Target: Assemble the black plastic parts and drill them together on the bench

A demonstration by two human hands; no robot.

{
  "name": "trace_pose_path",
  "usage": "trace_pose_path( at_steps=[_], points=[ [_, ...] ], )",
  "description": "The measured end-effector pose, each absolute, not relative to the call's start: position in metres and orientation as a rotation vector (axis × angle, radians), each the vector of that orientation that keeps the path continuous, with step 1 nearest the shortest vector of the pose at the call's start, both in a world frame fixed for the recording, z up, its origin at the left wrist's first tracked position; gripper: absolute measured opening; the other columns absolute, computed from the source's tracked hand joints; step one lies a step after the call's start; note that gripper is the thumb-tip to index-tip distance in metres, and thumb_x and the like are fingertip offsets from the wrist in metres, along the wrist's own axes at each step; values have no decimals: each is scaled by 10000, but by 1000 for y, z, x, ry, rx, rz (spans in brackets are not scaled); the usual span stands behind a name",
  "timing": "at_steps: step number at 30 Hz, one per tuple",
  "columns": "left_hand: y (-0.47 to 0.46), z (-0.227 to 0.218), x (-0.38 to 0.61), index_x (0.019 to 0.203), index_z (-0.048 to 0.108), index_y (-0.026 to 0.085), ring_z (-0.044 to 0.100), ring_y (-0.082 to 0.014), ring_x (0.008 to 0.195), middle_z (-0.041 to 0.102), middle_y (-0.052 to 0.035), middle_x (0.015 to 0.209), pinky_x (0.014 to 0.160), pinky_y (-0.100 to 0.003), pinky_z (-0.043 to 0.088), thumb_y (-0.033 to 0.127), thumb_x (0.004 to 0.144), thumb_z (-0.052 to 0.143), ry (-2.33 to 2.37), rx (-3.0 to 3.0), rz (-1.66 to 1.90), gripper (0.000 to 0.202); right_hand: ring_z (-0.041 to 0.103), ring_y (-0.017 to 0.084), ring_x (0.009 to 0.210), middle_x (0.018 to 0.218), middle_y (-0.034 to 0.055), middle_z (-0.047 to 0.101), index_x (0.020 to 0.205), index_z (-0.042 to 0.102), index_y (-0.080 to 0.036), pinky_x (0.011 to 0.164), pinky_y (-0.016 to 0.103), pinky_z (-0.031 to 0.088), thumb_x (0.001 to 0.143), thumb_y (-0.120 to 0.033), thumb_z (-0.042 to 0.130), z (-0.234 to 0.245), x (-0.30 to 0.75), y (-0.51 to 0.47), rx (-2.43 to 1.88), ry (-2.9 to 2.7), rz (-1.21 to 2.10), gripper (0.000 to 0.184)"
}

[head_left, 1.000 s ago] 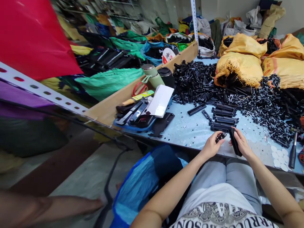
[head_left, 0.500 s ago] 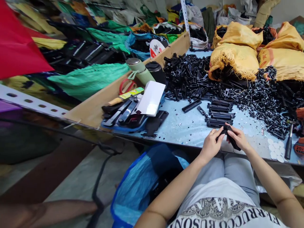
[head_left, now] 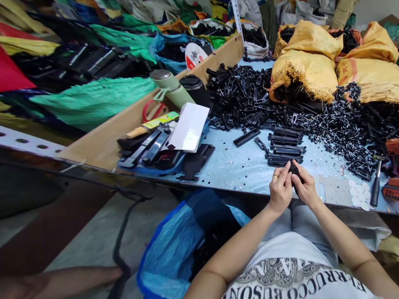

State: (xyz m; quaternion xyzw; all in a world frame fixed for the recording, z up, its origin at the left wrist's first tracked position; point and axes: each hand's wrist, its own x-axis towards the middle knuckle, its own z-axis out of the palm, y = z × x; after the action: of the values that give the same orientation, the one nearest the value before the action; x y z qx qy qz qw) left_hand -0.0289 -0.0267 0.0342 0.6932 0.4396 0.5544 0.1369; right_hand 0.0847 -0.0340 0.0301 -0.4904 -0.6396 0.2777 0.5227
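Observation:
Both my hands meet at the front edge of the blue-topped table, closed on one black plastic part (head_left: 294, 169). My left hand (head_left: 280, 187), with a ring on one finger, pinches its upper left side. On the right side my right hand (head_left: 304, 185) wraps round it, thumb near its top. Fingers cover most of the part, so its exact kind is hidden. Just beyond my hands lies a short stack of long black plastic parts (head_left: 285, 159). A small black link piece (head_left: 259, 143) and a single black bar (head_left: 246, 137) rest to its left.
Heaps of black clips (head_left: 240, 95) and pins (head_left: 339, 124) spread below yellow sacks (head_left: 302, 74). A hammer (head_left: 377, 182), white discs (head_left: 358, 193) and an orange tool battery (head_left: 391, 192) sit at right. Left are scissors (head_left: 155, 111), a green flask (head_left: 174, 89) and a blue bag (head_left: 165, 249) below.
My hands have turned the black part more upright and drawn it slightly toward me, covering more of it. The view has shifted a little, so the table items appear further left.

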Motion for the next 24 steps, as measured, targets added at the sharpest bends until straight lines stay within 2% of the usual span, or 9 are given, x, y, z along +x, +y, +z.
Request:
trace_pose_path(
  at_steps=[2, 6, 9, 11, 13, 16, 19, 21, 24],
  points=[
    [-23, 36, -34, 1269, 511, 182, 575, -136, 837, 587, -79, 919, 744, -270, 505, 244, 945, 353, 1209, 2049, 1530, 366, 580, 207, 992, 1164, 106, 600, 1318, 503, -219, 854, 340, 498, 890, -460, 473, 28, 82, -36, -1176, -1527, 629, 492],
    [-21, 27, -37, 1229, 533, 179, 587, -178, 940, 596, -110, 1030, 818, -326, 501, 301, 941, 342, 1293, 1866, 1356, 367, 601, 175, 900, 1131, 100, 607, 1357, 454, -215, 798, 310, 510, 916, -436, 429, 20, 86, -31, -1263, -1596, 725, 494],
    [-23, 4, -35, 1276, 452, 176, 629, -166, 804, 604, -89, 963, 718, -314, 533, 350, 925, 371, 1334, 1449, 1212, 400, 606, 179, 875, 1088, 87, 616, 1336, 478, -234, 802, 324, 504, 911, -456, 427, 19, 104, -18, -1367, -1839, 771, 482],
    [-25, -13, -36, 1310, 376, 174, 629, -140, 689, 595, -52, 881, 639, -288, 537, 367, 906, 410, 1325, 1191, 1159, 449, 602, 187, 873, 1077, 87, 609, 1315, 501, -239, 796, 337, 501, 904, -476, 432, 21, 126, -5, -1465, -1938, 679, 479],
    [-29, -27, -40, 1328, 327, 174, 630, -133, 672, 584, -30, 853, 624, -281, 537, 360, 882, 452, 1317, 1094, 1112, 499, 597, 194, 868, 1067, 93, 601, 1285, 529, -227, 772, 341, 503, 904, -489, 422, 24, 155, 12, -1568, -1939, 539, 474],
    [-36, -34, -51, 1330, 340, 178, 626, -140, 676, 590, -38, 883, 652, -318, 546, 340, 850, 501, 1333, 1339, 954, 532, 594, 198, 837, 1028, 96, 607, 1180, 606, -197, 755, 341, 497, 899, -479, 423, 26, 205, 42, -1700, -1916, 356, 439],
    [-36, -29, -64, 1284, 429, 190, 617, -207, 900, 571, -106, 1074, 825, -410, 520, 339, 843, 527, 1416, 1826, 938, 476, 581, 211, 858, 995, 100, 612, 1099, 644, -169, 801, 348, 473, 891, -435, 439, 25, 250, 72, -1843, -1917, 191, 395],
    [-30, -25, -70, 1256, 464, 192, 551, -245, 1068, 549, -123, 1150, 923, -440, 471, 323, 855, 518, 1381, 2122, 1002, 425, 549, 234, 946, 1034, 115, 599, 1107, 636, -156, 847, 353, 447, 887, -404, 445, 24, 272, 93, -1926, -1913, 60, 383],
    [-17, -27, -73, 1245, 473, 171, 514, -251, 1128, 559, -131, 1158, 957, -438, 451, 272, 867, 499, 1233, 2401, 1085, 392, 475, 265, 1057, 1155, 144, 536, 1184, 578, -147, 868, 360, 416, 878, -369, 457, 25, 291, 126, -2057, -1843, -159, 397]
  ],
)
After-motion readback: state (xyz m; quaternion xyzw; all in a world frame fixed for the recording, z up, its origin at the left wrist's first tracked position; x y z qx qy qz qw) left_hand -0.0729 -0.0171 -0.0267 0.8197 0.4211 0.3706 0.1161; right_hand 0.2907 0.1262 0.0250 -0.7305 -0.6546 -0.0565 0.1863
